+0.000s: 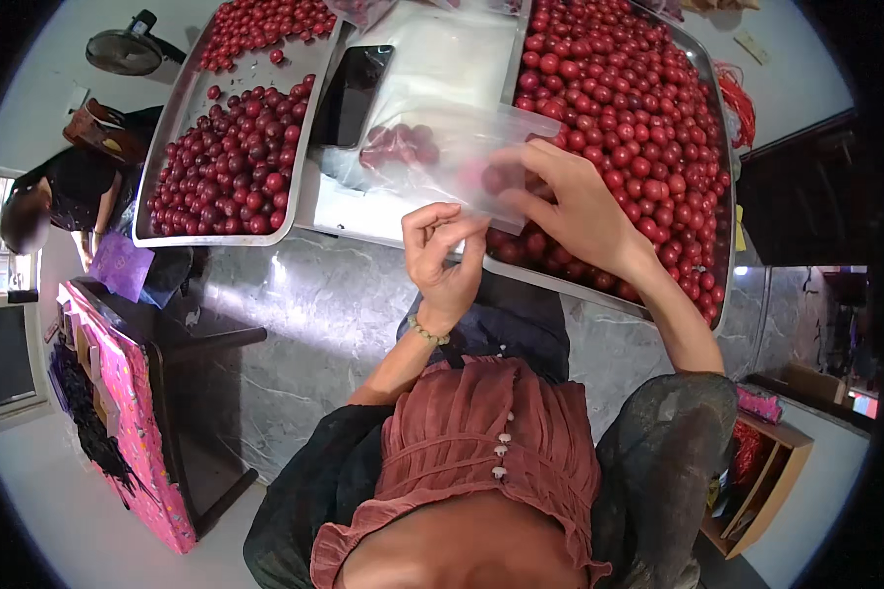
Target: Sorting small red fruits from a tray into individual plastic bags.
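A clear plastic bag lies mouth to the right between two metal trays, with several dark red round fruits in its far end. My left hand, a beaded bracelet at its wrist, pinches the bag's near edge. My right hand is at the bag's mouth, its fingers around red fruit that shows blurred through the plastic. Under my right forearm stands the right metal tray, heaped with red fruits. The left metal tray holds two piles of similar fruits.
A black smartphone rests beside a stack of clear plastic bags. Another person bends over at the far left. A pink-covered table stands at the lower left. Red string lies beyond the right tray, and an open cardboard box is at the lower right.
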Demonstrator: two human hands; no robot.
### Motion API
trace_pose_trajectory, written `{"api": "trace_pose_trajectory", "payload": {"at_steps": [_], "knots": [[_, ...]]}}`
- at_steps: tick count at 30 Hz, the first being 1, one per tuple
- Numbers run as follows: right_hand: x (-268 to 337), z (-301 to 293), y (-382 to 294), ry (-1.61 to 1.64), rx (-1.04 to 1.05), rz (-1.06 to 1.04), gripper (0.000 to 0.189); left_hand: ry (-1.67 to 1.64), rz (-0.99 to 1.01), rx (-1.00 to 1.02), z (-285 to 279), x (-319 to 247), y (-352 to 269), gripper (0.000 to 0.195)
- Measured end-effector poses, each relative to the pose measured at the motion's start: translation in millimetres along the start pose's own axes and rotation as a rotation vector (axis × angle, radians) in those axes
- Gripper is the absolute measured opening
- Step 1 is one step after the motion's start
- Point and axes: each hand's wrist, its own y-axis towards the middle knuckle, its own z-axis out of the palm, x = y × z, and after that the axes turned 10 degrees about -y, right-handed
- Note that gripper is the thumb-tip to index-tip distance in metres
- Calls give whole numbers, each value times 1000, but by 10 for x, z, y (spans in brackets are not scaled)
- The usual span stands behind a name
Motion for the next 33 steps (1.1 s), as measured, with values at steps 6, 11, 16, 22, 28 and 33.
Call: {"api": "trace_pose_trajectory", "payload": {"at_steps": [6, 11, 16, 22, 28, 33], "knots": [[-260, 233, 328, 174, 157, -23, 30, 27, 19, 6, 2, 6, -11, 23], [-212, 350, 500, 262, 204, 67, 28, 16, 14, 21, -4, -7, 6, 23], [-184, 405, 616, 205, 230, 131, 31, 9, -4, 29, -15, -18, 18, 23], [-163, 450, 618, 329, 206, 126, 30, 1, 3, 25, -14, -15, 22, 22], [-206, 493, 606, 332, 195, 165, 28, 90, 39, 26, 15, -57, 46, 26], [-391, 714, 624, 271, 157, -9, 26, 126, 54, 41, -67, 19, -15, 22]]}}
